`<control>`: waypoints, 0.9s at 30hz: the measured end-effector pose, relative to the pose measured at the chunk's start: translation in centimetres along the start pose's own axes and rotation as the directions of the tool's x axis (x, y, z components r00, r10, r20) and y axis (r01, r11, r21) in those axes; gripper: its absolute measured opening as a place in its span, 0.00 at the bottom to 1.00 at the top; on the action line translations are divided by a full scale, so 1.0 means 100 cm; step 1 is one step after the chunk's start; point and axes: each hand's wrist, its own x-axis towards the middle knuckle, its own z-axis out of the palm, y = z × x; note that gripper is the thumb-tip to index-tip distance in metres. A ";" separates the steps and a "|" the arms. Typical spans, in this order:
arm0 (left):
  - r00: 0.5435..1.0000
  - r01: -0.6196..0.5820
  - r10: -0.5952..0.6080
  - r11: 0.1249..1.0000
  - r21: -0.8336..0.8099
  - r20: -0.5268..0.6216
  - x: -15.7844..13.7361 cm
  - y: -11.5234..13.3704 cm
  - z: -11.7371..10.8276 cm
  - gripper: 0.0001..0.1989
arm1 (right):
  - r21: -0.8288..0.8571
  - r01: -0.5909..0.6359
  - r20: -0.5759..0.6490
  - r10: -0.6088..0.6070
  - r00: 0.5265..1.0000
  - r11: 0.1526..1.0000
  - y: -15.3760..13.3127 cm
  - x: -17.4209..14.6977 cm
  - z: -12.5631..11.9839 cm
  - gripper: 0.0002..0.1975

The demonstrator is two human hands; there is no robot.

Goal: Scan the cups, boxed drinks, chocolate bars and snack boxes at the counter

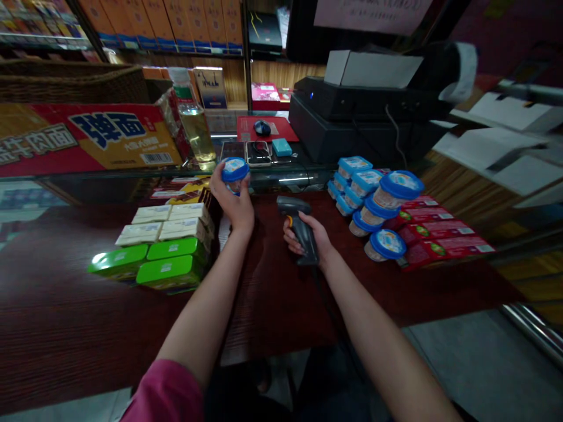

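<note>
My left hand (pixel 236 202) is closed round a small clear tub with a blue lid (pixel 234 169), held up above the far side of the dark red tabletop. In my right hand (pixel 314 234) is a black barcode scanner (pixel 303 231), its head turned toward the left and its cable running down toward me. To the right of the scanner stand more round blue-lidded tubs (pixel 387 243), some of them stacked. Behind these are rectangular blue-lidded tubs (pixel 352 181), also in stacks. Green-topped packs (pixel 169 269) and cream boxes (pixel 141 232) stand left of my left forearm.
Red boxes (pixel 444 246) lie at the table's right side. Beyond the table, a glass counter carries a bottle of yellowish liquid (pixel 196 129), a printed carton (pixel 109 138), a mouse (pixel 263 128) and a black cash drawer (pixel 334 129). Orange boxes (pixel 193 26) fill a shelf behind.
</note>
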 end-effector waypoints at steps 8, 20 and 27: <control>0.884 0.330 -0.231 0.924 -0.194 0.406 -0.047 -0.008 -0.036 0.25 | -0.005 0.028 0.023 -0.027 0.999 1.000 0.002 -0.016 0.004 0.19; 0.840 0.459 -0.345 0.864 -0.207 0.420 -0.049 -0.020 -0.035 0.25 | -0.077 0.004 -0.087 -0.011 0.996 0.997 0.012 -0.018 0.006 0.19; 0.831 0.506 -0.378 0.818 -0.274 0.408 -0.049 -0.022 -0.034 0.23 | -0.074 0.001 -0.087 -0.008 0.996 0.997 0.015 -0.015 0.000 0.19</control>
